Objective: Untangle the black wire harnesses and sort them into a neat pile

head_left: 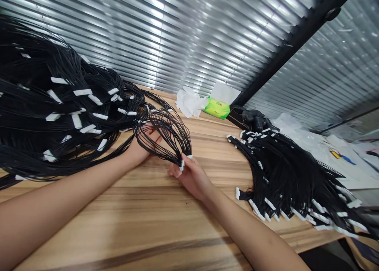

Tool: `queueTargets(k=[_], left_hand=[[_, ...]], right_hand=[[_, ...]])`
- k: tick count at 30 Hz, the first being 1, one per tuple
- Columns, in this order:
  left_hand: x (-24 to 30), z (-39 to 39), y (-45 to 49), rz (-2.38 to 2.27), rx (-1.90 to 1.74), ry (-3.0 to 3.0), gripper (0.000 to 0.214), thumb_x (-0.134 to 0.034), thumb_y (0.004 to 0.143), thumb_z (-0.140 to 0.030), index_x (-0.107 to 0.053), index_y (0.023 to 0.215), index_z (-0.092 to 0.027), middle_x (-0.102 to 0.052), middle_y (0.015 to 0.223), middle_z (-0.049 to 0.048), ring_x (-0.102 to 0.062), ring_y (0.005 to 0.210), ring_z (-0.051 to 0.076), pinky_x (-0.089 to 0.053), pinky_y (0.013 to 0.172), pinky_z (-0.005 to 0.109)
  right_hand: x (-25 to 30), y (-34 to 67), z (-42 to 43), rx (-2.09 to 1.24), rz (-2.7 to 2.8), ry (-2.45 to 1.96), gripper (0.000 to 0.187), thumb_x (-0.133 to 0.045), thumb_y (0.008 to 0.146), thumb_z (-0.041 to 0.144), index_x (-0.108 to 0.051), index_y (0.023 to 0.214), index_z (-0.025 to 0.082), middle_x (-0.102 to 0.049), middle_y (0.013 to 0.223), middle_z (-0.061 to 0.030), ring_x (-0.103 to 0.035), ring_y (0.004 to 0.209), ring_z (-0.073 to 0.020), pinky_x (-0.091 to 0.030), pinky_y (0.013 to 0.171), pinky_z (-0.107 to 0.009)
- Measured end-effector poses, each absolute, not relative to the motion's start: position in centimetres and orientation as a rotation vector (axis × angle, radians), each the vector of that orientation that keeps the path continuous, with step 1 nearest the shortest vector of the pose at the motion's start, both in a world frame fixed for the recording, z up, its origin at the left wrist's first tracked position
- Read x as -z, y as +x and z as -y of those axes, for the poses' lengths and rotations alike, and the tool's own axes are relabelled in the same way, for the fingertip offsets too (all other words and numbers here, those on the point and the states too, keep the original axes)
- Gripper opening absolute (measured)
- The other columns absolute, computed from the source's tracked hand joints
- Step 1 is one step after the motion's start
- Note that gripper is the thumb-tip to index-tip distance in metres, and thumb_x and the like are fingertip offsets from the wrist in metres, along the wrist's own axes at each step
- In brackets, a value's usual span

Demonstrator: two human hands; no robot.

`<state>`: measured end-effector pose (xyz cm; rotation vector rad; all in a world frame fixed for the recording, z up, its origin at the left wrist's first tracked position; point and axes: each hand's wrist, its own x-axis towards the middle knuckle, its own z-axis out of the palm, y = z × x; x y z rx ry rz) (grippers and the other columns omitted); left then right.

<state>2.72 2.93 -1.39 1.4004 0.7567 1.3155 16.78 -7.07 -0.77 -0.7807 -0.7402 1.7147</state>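
My right hand (189,177) pinches a small bundle of thin black wires (166,138) near their white connectors (181,164). The wires arch away from those fingers in loops that pass over my left hand (144,146). That hand lies on the wood, its fingers partly hidden behind the strands and holding them. To the left, a large mass of black wires with white connectors (59,105) spreads over the table. A second heap of black wires (287,176) lies to the right of my right hand, its white connector ends fanned along the edges.
The wood-grain table (118,219) runs under everything. A crumpled white tissue (189,102) and a green tissue packet (216,107) stand at the back, near a black glove (254,119). Window blinds (166,38) rise behind. White plastic sheeting and papers (331,152) lie at the right.
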Motion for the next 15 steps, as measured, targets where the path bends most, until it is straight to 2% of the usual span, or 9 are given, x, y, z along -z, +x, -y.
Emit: queueTargets(k=[2,5,9,13,15], left_hand=[[1.5,-3.5,2.4,-0.755,-1.351,1.311,0.011,-0.066,0.078,-0.030,-0.065,0.076,-0.019,-0.070,0.094,0.0007,-0.061,0.086,0.016,-0.051,0.078,0.030],[1.6,-4.3,2.0,-0.730,-1.381,1.184,0.011,-0.071,0.073,-0.027,-0.063,0.071,-0.019,-0.069,0.089,-0.0022,-0.060,0.082,0.013,-0.051,0.074,0.027],[1.6,-4.2,2.0,-0.682,-1.202,1.336,0.019,-0.075,0.069,-0.030,-0.068,0.083,-0.019,-0.070,0.082,-0.0012,-0.061,0.073,0.015,-0.052,0.066,0.027],[2.2,-3.1,2.3,-0.516,-0.875,1.423,0.021,-0.067,0.078,-0.033,-0.069,0.091,-0.017,-0.069,0.072,0.0021,-0.063,0.063,0.017,-0.052,0.056,0.028],[2.5,-2.7,2.5,-0.467,-0.820,1.339,0.022,-0.067,0.078,-0.033,-0.069,0.092,-0.015,-0.070,0.073,0.0038,-0.065,0.064,0.018,-0.053,0.057,0.029]], right_hand=[[0.9,16.8,7.0,-1.737,0.707,-0.752,0.033,-0.072,0.073,0.043,-0.056,0.056,0.020,-0.048,0.051,0.0044,-0.042,0.053,-0.0112,-0.039,0.062,-0.028],[1.0,16.9,6.9,-1.752,0.742,-0.761,0.033,-0.072,0.074,0.043,-0.059,0.056,0.019,-0.051,0.050,0.0038,-0.045,0.053,-0.0110,-0.039,0.062,-0.027],[1.1,16.9,7.0,-1.773,0.828,-0.798,0.031,-0.071,0.075,0.042,-0.064,0.058,0.017,-0.056,0.053,0.0027,-0.046,0.051,-0.0094,-0.039,0.061,-0.026],[1.0,16.7,7.1,-1.754,0.841,-0.810,0.027,-0.072,0.074,0.041,-0.066,0.062,0.018,-0.059,0.057,0.0026,-0.046,0.049,-0.0087,-0.037,0.058,-0.025],[0.9,16.6,7.1,-1.744,0.836,-0.824,0.026,-0.073,0.073,0.041,-0.066,0.064,0.018,-0.060,0.058,0.0024,-0.046,0.050,-0.0087,-0.037,0.056,-0.025]])
